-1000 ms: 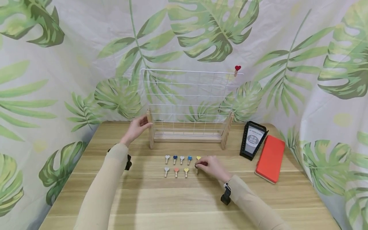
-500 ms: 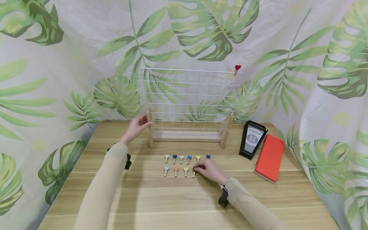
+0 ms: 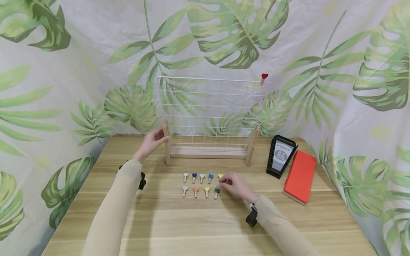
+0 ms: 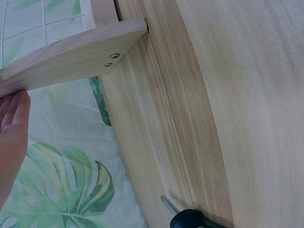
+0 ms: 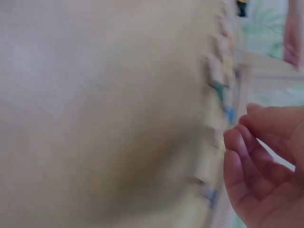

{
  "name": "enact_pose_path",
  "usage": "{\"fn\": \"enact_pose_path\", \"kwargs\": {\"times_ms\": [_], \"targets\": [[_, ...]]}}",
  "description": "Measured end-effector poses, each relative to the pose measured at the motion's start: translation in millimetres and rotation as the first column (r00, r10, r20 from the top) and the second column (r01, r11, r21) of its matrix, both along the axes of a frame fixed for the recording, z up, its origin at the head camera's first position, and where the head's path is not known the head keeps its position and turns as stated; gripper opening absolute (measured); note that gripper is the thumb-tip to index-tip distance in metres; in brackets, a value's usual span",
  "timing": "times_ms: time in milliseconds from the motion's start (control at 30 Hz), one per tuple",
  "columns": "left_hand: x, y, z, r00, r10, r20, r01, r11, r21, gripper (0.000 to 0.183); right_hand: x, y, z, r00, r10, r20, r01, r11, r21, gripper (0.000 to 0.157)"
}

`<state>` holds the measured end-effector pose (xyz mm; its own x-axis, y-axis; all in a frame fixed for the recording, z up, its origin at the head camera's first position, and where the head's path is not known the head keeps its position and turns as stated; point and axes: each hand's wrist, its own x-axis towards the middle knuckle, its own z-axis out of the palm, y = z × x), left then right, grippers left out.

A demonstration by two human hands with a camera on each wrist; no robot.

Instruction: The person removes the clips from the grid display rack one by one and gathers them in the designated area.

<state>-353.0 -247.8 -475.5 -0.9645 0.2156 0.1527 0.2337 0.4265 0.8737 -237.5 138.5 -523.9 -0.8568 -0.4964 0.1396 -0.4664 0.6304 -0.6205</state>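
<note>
My left hand grips the left wooden post of a white wire-grid rack, thumb in front. Wooden clothespins with small hearts lie in two rows before the rack. My right hand, fingers loosely curled with nothing visible between them, is just right of a green-heart clothespin and over the right part of the back row. A yellow-heart clothespin shows by its fingertips. In the right wrist view, a dark-blue heart clothespin is blurred. A red-heart clothespin is clipped at the rack's top right.
A black tapered holder with a grey label lies to the right, next to a red case. Leaf-printed cloth hangs behind the wooden table. Black camera mounts hang at both wrists.
The right hand set the green-heart clothespin at the end of the front row, let go, and moved slightly up and right. The left hand has stayed on the post.
</note>
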Motion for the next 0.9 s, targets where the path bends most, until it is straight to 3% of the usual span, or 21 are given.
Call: {"fn": "enact_pose_path", "kwargs": {"times_ms": [100, 200, 367, 467, 567, 700, 767, 900], "targets": [[1.2, 0, 1.5, 1.0, -0.001, 0.012, 0.001, 1.0, 0.002, 0.062, -10.7, 9, 31.6, 0.995, -0.045, -0.092, 0.039, 0.998, -0.057, 0.015], [1.2, 0, 3.6, 1.0, -0.001, 0.03, 0.001, 1.0, 0.012, 0.061, -24.3, 21, 76.0, 0.968, -0.118, -0.224, 0.09, 0.988, -0.128, 0.016], [3.4, 2, 9.7, 0.998, 0.002, 0.055, -0.003, 1.0, 0.005, 0.06, -45.3, 44, 154.6, 0.88, -0.255, -0.4, 0.145, 0.947, -0.285, 0.015], [11.1, 6, 20.1, 0.997, -0.005, 0.077, 0.004, 1.0, 0.013, 0.059, -57.0, 56, 194.3, 0.82, -0.331, -0.467, 0.163, 0.917, -0.365, 0.016], [21.0, 9, 31.7, 0.996, -0.013, 0.089, 0.011, 1.0, 0.015, 0.059, -68.4, 65, 228.2, 0.772, -0.404, -0.491, 0.189, 0.883, -0.429, 0.018], [26.8, 11, 36.8, 0.997, -0.016, 0.07, 0.016, 1.0, 0.0, 0.057, -83.6, 73, 261.3, 0.725, -0.483, -0.491, 0.236, 0.844, -0.481, 0.022], [27.7, 12, 37.1, 0.998, -0.016, 0.063, 0.015, 1.0, 0.002, 0.057, -90.6, 75, 271.8, 0.715, -0.498, -0.491, 0.259, 0.84, -0.476, 0.024], [28.4, 13, 36.8, 0.998, -0.003, 0.059, 0.003, 1.0, 0.008, 0.056, -102.1, 75, 283.2, 0.748, -0.472, -0.466, 0.288, 0.864, -0.413, 0.027]]}}
